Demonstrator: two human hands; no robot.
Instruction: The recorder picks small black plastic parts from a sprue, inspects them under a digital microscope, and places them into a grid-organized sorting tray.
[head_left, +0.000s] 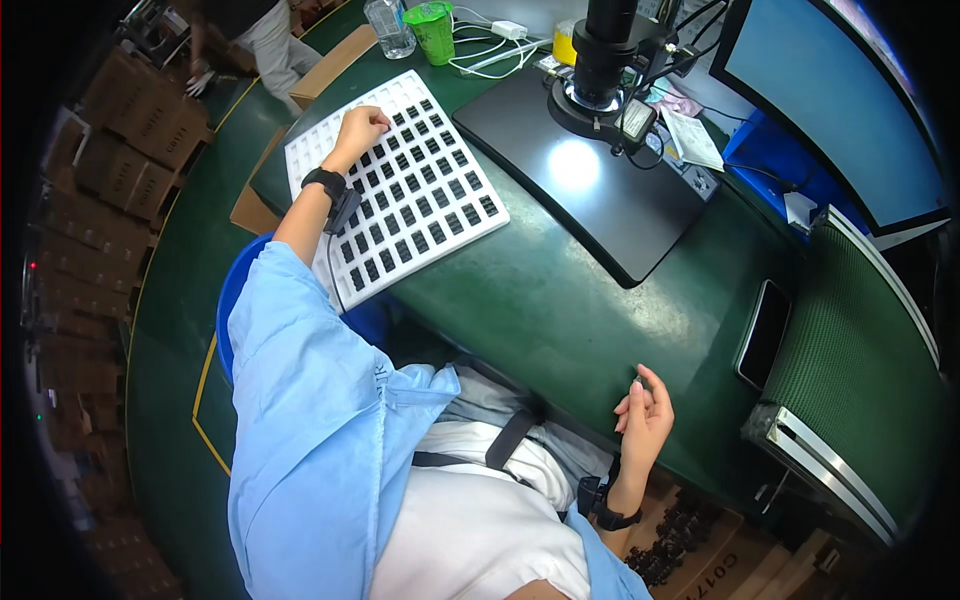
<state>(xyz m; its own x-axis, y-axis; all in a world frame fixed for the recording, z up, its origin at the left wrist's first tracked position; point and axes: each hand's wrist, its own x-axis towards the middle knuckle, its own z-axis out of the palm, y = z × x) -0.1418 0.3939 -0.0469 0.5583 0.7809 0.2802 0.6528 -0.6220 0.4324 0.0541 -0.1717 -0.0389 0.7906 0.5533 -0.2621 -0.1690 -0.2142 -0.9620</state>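
A white foam tray (478,222) with rows of small black parts (420,241) in its pockets lies at the left end of the green worktable. My left hand (358,134) is over the tray's far part, its fingers bent and pinched down at a pocket. Whatever is between those fingertips is hidden. Near the table's front edge, my right hand (645,415) is raised with thumb and forefinger brought together. A tiny dark thing seems to show at their tips, too small to name. Black straps with small boxes are on both wrists.
A microscope (600,85) stands over a shiny black base plate (570,190). A phone (764,333) lies beside a green conveyor belt (850,330) at the right. A monitor (850,100), green cup (432,35) and plastic bottle (390,28) stand farther back. Cartons (135,140) and another person (262,45) are far left.
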